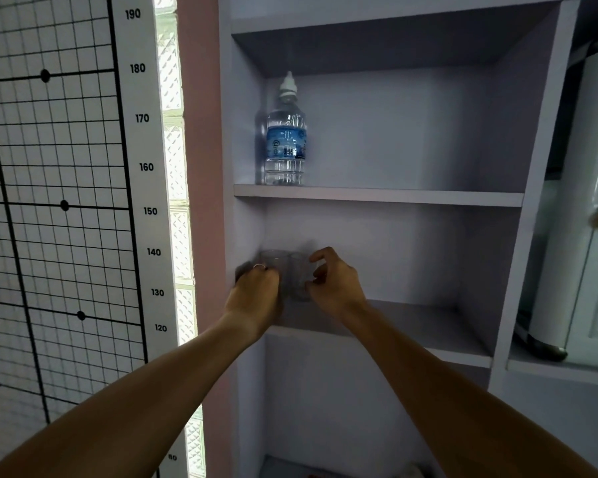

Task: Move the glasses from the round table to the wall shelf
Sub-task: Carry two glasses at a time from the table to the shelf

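Two clear glasses stand side by side at the left end of the middle board of the wall shelf [411, 322]. My left hand [256, 291], with a ring on one finger, is wrapped around the lower part of the left glass [273, 262]. Curved in a C shape, my right hand [335, 288] cups the right side of the right glass [299, 277], with thumb and fingertips touching it. Motion blur and the shelf's shadow make both glasses faint. The round table is out of sight.
A water bottle [285, 139] with a blue label stands on the board above, at its left end. To the right of the glasses the middle board is bare. A height chart with a grid [145, 167] hangs on the left wall. A white appliance [567, 236] fills the right compartment.
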The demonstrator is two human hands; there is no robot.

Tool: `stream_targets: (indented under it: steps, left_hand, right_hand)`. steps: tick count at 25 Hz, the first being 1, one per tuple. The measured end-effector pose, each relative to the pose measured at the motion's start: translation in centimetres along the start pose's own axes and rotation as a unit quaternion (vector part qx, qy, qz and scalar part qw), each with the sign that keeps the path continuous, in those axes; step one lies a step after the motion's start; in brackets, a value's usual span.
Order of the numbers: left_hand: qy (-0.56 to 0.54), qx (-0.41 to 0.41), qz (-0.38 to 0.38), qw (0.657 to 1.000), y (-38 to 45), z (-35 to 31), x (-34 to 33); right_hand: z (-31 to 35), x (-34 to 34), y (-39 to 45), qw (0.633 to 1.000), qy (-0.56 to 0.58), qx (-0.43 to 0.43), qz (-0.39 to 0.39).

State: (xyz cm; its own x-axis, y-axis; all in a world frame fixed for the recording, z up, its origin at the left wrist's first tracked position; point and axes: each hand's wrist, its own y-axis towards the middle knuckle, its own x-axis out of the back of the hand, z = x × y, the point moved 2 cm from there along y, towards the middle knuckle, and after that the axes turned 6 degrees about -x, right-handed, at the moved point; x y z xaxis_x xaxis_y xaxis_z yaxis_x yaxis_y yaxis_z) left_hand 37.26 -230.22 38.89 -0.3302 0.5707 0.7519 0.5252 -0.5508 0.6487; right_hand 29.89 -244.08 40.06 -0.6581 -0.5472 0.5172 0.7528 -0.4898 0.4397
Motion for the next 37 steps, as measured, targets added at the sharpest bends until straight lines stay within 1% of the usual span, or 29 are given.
stream_targets:
  steps: [4, 6, 9, 11, 14, 15, 17, 19, 23, 25, 27, 29, 31, 34, 37]
  left_hand:
    - [0.011, 0.037, 0.024, 0.999, -0.5, 0.1, -0.6]
    - [0.006, 0.047, 0.041, 0.998, -0.8, 0.1, -0.9]
    - [-0.049, 0.034, 0.039, 0.997, -1.5, -0.2, -0.1]
    - [-0.060, 0.024, 0.028, 0.998, -2.2, -0.2, 1.2]
    - [-0.029, 0.022, 0.038, 0.999, -4.5, 0.3, 4.5]
    - [-0.014, 0.020, 0.043, 0.999, -5.6, 0.9, 5.7]
    - [0.020, 0.037, 0.062, 0.997, -9.0, 3.1, 9.0]
    - [0.048, 0.085, 0.075, 0.992, -13.8, 6.2, 12.9]
    - [0.100, 0.203, 0.087, 0.970, -26.4, 12.3, 22.1]
    - [0.133, 0.263, 0.090, 0.952, -34.7, 14.4, 28.0]
    - [0.174, 0.326, 0.094, 0.925, -43.3, 15.5, 34.2]
    - [0.197, 0.385, 0.095, 0.896, -51.4, 15.5, 39.9]
    - [0.210, 0.424, 0.088, 0.876, -57.6, 14.5, 44.2]
    - [0.236, 0.490, 0.071, 0.836, -67.7, 11.9, 51.2]
    - [0.281, 0.551, 0.040, 0.785, -77.3, 9.1, 58.1]
  right_hand:
    - [-0.5, 0.3, -0.5, 0.999, -0.025, 0.030, 0.030]
    - [-1.0, 0.6, -0.9, 0.999, -0.022, 0.031, 0.036]
    - [-1.5, 1.0, -1.8, 0.997, -0.047, 0.031, 0.045]
    - [-1.1, 1.0, -2.7, 0.996, -0.063, 0.025, 0.062]
    - [0.6, 0.2, -4.4, 0.996, -0.049, 0.022, 0.073]
    - [1.4, -0.3, -5.1, 0.995, -0.051, 0.030, 0.078]
    - [3.9, -2.3, -7.0, 0.989, -0.083, 0.073, 0.100]
    - [7.2, -5.3, -10.1, 0.978, -0.098, 0.127, 0.137]
    - [15.8, -12.8, -18.9, 0.945, -0.059, 0.225, 0.229]
    - [21.2, -16.9, -25.3, 0.921, -0.031, 0.267, 0.280]
    - [26.6, -20.3, -32.5, 0.891, -0.008, 0.312, 0.329]
    - [31.5, -22.7, -39.8, 0.862, 0.019, 0.351, 0.366]
    - [35.0, -24.4, -45.3, 0.843, 0.047, 0.354, 0.403]
    - [41.0, -26.6, -54.9, 0.796, 0.081, 0.381, 0.464]
    - [47.4, -28.0, -64.9, 0.736, 0.103, 0.427, 0.515]
